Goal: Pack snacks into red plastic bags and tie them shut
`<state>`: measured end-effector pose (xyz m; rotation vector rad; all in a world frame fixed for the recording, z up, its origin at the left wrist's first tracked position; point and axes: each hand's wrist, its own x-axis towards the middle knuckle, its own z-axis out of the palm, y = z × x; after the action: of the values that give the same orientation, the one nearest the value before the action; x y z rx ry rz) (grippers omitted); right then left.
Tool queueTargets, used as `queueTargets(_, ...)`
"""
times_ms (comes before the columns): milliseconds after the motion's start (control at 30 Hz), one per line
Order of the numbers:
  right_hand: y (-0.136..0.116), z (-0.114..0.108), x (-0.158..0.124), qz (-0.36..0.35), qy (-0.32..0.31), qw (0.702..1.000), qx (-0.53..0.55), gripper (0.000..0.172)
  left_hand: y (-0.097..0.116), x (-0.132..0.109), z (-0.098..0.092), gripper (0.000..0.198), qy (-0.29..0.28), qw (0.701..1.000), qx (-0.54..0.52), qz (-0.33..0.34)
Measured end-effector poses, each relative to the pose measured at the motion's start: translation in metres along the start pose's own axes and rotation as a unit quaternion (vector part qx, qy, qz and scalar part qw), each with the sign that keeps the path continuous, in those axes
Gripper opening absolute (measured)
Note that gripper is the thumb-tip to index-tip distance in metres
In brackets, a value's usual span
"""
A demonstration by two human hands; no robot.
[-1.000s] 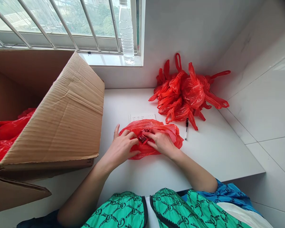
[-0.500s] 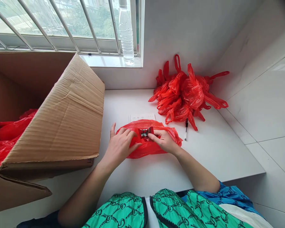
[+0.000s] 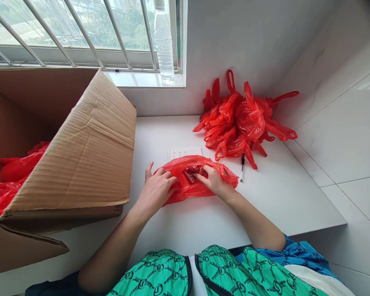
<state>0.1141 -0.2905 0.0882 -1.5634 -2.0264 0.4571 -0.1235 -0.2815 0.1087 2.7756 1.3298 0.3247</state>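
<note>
A red plastic bag lies spread on the white counter in front of me, its mouth facing up. My left hand grips the bag's left side, fingers curled over the film, with the index finger or another digit sticking up at the far left. Inside the mouth, my right hand has its thumb and curled fingers at a small wrapped candy with a dark red and pale wrapper. The fingertips are partly hidden by the bag.
A heap of red plastic bags sits against the wall, with a pen beside it. Behind my bag lies a sheet of paper. A cardboard box holding red bags stands left; a water bottle is on the sill.
My right hand has lowered the wrapped candy into the bag's mouth, where it now lies tilted. My left thumb has drawn in from its spread position, and the left fingers have closed on the bag.
</note>
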Motion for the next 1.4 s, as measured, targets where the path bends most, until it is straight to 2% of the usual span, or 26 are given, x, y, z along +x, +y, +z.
queueTargets(33, -0.001, 0.003, 0.000, -0.006, 0.004, 1.000, 0.019, 0.029, 0.000, -0.001, 0.002, 0.013, -0.008, 1.000, 0.006, 0.004)
queueTargets(167, -0.011, 0.007, -0.004, -0.047, 0.029, 0.994, 0.091, 0.031, -0.001, -0.003, 0.005, 0.033, -0.040, 0.999, 0.007, 0.021)
queueTargets(300, -0.016, 0.010, -0.008, -0.095, -0.036, 0.990, 0.101, 0.017, 0.000, -0.005, 0.004, 0.026, -0.079, 0.996, -0.028, 0.035)
queueTargets(433, -0.013, 0.016, -0.006, -0.095, -0.088, 0.984, 0.125, 0.020, 0.000, -0.005, 0.007, 0.021, -0.077, 0.996, -0.031, 0.034)
queueTargets(467, -0.013, 0.018, -0.005, -0.099, -0.085, 0.984, 0.125, 0.016, 0.000, -0.004, 0.009, 0.019, -0.064, 0.997, -0.023, 0.030)
queueTargets(533, -0.013, 0.018, -0.002, -0.102, -0.024, 0.989, 0.108, 0.006, 0.000, 0.001, 0.011, 0.020, -0.011, 1.000, 0.003, 0.013)
queueTargets(600, -0.017, 0.011, -0.002, -0.097, 0.068, 0.988, 0.098, 0.013, -0.001, 0.006, 0.009, 0.025, 0.071, 0.997, 0.027, -0.004)
queueTargets(633, -0.021, 0.003, -0.003, -0.099, 0.091, 0.985, 0.104, 0.015, -0.001, 0.008, 0.006, 0.025, 0.112, 0.993, 0.031, -0.006)
queueTargets(667, -0.025, -0.006, -0.007, -0.108, 0.088, 0.983, 0.116, 0.016, 0.000, 0.008, 0.001, 0.024, 0.147, 0.989, 0.027, -0.003)
queueTargets(767, -0.035, -0.044, -0.028, -0.153, 0.022, 0.976, 0.151, 0.014, 0.006, -0.003, -0.016, 0.021, 0.212, 0.977, -0.020, 0.012)
queueTargets(800, -0.035, -0.057, -0.037, -0.158, 0.040, 0.975, 0.152, 0.013, 0.008, -0.010, -0.021, 0.021, 0.225, 0.974, -0.035, 0.007)
queueTargets(833, -0.034, -0.068, -0.047, -0.163, 0.087, 0.973, 0.140, 0.013, 0.011, -0.018, -0.024, 0.023, 0.234, 0.971, -0.047, -0.007)
queueTargets(900, -0.025, -0.086, -0.064, -0.159, 0.209, 0.962, 0.071, 0.011, 0.015, -0.034, -0.027, 0.030, 0.229, 0.970, -0.062, -0.050)
queueTargets(967, -0.013, -0.094, -0.074, -0.133, 0.282, 0.950, -0.026, 0.022, 0.017, -0.046, -0.025, 0.044, 0.199, 0.973, -0.065, -0.098)
queueTargets(1000, -0.007, -0.095, -0.077, -0.115, 0.288, 0.948, -0.071, 0.033, 0.017, -0.050, -0.023, 0.052, 0.181, 0.974, -0.066, -0.120)
queueTargets(1067, -0.001, -0.092, -0.078, -0.088, 0.260, 0.952, -0.137, 0.053, 0.017, -0.051, -0.018, 0.063, 0.154, 0.973, -0.068, -0.157)
queueTargets(1100, 0.000, -0.089, -0.077, -0.081, 0.241, 0.954, -0.162, 0.057, 0.017, -0.050, -0.017, 0.066, 0.144, 0.972, -0.072, -0.169)
queueTargets(1133, 0.000, -0.088, -0.075, -0.077, 0.225, 0.954, -0.184, 0.053, 0.018, -0.047, -0.017, 0.067, 0.131, 0.972, -0.078, -0.176)
queueTargets(1267, -0.011, -0.095, -0.064, -0.050, 0.203, 0.952, -0.225, 0.015, 0.024, -0.040, -0.027, 0.060, 0.083, 0.976, -0.084, -0.184)
queueTargets(1400, -0.020, -0.119, -0.056, -0.015, 0.194, 0.971, -0.138, 0.011, 0.025, -0.043, -0.031, 0.066, 0.046, 0.970, -0.040, -0.235)
